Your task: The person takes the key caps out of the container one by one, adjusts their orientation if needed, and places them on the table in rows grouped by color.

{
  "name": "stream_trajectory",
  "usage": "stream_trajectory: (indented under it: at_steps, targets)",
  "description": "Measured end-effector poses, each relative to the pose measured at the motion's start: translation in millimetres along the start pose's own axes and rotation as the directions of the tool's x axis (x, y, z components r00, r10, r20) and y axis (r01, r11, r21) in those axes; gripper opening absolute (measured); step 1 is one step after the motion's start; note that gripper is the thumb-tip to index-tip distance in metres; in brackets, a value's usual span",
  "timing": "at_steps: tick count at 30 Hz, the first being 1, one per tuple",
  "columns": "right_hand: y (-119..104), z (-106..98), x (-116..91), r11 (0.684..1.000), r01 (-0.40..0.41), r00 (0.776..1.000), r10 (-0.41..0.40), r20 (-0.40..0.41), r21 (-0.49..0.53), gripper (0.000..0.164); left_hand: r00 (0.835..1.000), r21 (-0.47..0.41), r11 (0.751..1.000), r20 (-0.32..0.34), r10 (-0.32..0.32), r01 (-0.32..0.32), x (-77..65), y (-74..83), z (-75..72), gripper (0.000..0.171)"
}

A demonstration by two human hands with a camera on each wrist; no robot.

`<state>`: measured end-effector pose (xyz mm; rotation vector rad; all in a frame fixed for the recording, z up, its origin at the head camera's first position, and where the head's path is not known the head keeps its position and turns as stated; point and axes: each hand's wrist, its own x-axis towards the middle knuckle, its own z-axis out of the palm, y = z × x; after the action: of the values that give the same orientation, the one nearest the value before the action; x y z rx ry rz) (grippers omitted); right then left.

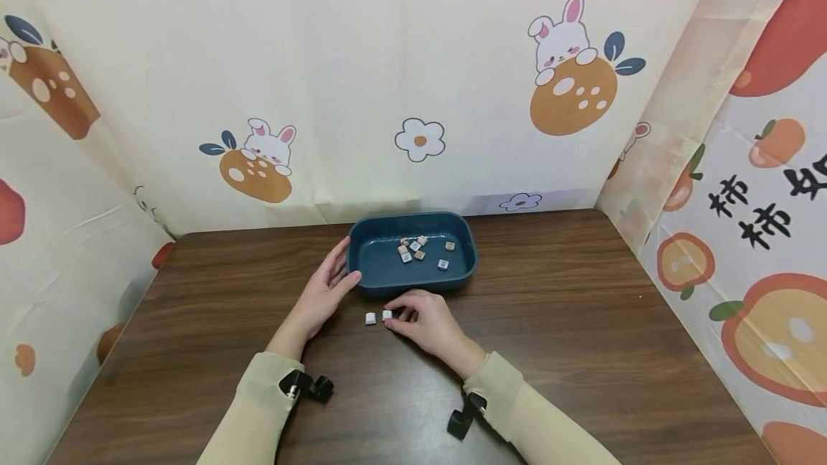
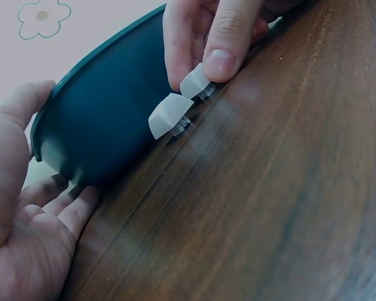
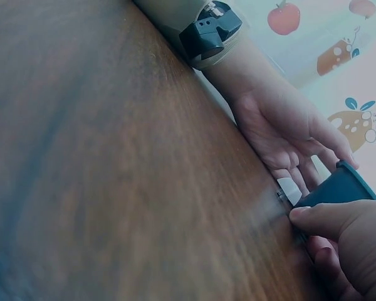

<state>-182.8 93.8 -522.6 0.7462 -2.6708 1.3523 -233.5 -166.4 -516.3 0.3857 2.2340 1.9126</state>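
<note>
My right hand (image 1: 431,325) pinches a small white keycap (image 1: 387,315) between thumb and fingertips, low over the table in front of the tray. Just left of it a second white keycap (image 1: 370,318) sits on the wood; the left wrist view shows the clear stem under this keycap (image 2: 170,116). At the left end of the dark blue tray (image 1: 388,285), my left hand (image 1: 321,296) rests with extended fingers along the wall and the thumb by the front corner. Inside the tray lie several small keycaps (image 1: 443,264), some with dark marks on top.
The brown wooden table (image 1: 549,350) runs up to a printed curtain (image 1: 362,77) right behind the tray. More printed cloth (image 1: 730,235) hangs along the right side, and another sheet (image 1: 58,221) on the left. Each sleeve carries a black wrist camera (image 1: 466,416).
</note>
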Motion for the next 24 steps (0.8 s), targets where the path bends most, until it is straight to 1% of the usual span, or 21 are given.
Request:
stream_trajectory:
  at_steps: [9,17,24]
  targets:
    - [0.7,-1.0,0.2,1.000,0.023,1.000,-0.022,-0.015,0.012,0.020,1.000,-0.001,1.000,0.004,-0.003,0.003,0.8,-0.3,-0.9,0.072]
    - [-1.1,-2.2,-1.3,0.999,-0.010,1.000,0.010,0.001,0.032,0.023,1.000,0.008,1.000,0.003,-0.011,0.011,0.4,-0.8,-0.5,0.072]
    - [-2.1,-2.2,-1.9,0.999,-0.014,1.000,0.015,-0.022,0.048,0.025,1.000,0.005,1.000,-0.002,-0.007,0.007,-0.5,-0.6,0.3,0.072]
